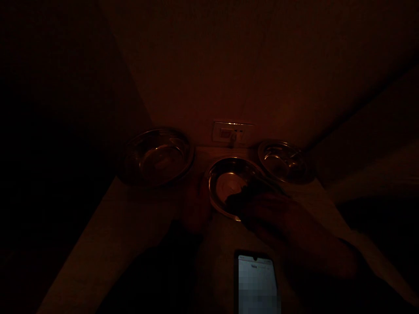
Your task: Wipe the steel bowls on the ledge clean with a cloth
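Note:
A round, shiny metal dish sits in the middle of the table. My left hand is at its left rim; its fingers are lost in the dark, so their grip does not show. From the right, my right hand reaches over the dish's near right side. Its fingers are closed on a dark, cloth-like piece that lies against the inside of the dish. The far right part of this dish is hidden in shadow and behind the hand.
The room is very dark. A larger metal bowl stands at the back left, and another metal dish with something shiny in it at the back right. A lit phone lies near me. A socket plate is on the wall behind.

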A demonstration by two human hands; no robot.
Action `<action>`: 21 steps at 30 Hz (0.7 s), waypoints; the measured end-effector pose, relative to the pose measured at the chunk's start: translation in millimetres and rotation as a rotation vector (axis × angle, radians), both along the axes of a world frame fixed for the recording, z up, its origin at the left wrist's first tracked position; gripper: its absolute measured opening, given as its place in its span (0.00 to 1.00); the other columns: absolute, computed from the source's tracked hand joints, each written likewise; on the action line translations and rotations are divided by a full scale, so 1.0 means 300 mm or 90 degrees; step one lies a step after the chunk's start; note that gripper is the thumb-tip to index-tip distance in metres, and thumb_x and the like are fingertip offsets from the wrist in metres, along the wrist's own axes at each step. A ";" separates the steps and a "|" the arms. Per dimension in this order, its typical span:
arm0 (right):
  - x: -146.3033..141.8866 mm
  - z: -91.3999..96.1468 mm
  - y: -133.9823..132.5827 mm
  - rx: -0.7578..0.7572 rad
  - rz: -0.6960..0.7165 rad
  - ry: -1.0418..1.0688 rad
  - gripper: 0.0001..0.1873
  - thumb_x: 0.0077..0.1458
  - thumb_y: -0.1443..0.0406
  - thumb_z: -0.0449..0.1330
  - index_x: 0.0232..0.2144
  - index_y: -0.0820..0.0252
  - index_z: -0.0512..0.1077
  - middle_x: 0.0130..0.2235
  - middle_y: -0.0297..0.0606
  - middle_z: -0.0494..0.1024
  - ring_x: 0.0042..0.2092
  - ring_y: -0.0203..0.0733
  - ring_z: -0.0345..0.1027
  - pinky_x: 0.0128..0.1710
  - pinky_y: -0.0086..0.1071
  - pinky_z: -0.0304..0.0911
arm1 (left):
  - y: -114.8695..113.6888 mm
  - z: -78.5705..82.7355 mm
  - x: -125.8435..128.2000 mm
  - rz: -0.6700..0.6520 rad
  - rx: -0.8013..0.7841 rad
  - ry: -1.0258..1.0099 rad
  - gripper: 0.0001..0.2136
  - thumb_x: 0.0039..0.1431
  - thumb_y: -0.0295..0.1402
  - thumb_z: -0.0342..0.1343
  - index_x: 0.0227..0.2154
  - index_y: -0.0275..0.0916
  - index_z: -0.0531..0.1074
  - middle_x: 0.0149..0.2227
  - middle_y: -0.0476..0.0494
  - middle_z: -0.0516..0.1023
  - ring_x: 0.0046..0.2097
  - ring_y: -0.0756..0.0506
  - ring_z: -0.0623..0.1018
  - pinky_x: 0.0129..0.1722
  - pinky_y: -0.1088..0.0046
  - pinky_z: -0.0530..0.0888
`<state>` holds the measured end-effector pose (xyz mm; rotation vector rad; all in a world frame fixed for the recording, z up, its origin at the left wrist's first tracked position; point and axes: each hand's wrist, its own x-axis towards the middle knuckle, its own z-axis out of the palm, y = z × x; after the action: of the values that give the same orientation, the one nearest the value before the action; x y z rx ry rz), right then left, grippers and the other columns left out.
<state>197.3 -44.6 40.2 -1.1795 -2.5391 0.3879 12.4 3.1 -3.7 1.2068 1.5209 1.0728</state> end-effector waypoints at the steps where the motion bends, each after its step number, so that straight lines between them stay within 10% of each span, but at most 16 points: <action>1: 0.006 0.000 0.001 -0.001 0.000 0.002 0.10 0.57 0.69 0.56 0.40 0.57 0.75 0.39 0.40 0.80 0.43 0.44 0.72 0.44 0.40 0.68 | 0.000 0.000 0.001 0.001 0.000 0.003 0.17 0.62 0.37 0.43 0.45 0.36 0.73 0.43 0.40 0.79 0.45 0.43 0.76 0.45 0.67 0.71; 8: -0.103 -0.093 -0.016 0.099 -0.036 0.063 0.12 0.59 0.69 0.55 0.45 0.63 0.72 0.44 0.44 0.79 0.46 0.47 0.70 0.46 0.42 0.68 | -0.009 -0.003 0.016 0.023 -0.006 0.019 0.17 0.63 0.36 0.42 0.45 0.35 0.72 0.45 0.39 0.78 0.45 0.43 0.76 0.47 0.66 0.70; 21: -0.069 -0.067 -0.012 0.081 -0.013 0.044 0.12 0.60 0.69 0.54 0.45 0.62 0.72 0.44 0.43 0.79 0.46 0.46 0.71 0.46 0.42 0.68 | -0.012 0.006 0.021 0.032 -0.019 0.005 0.17 0.63 0.37 0.42 0.45 0.35 0.72 0.45 0.40 0.78 0.45 0.44 0.76 0.47 0.67 0.70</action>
<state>176.7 -48.1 20.0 -1.1244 -2.4522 0.2543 18.7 -0.6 -1.8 1.1594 1.5754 1.0751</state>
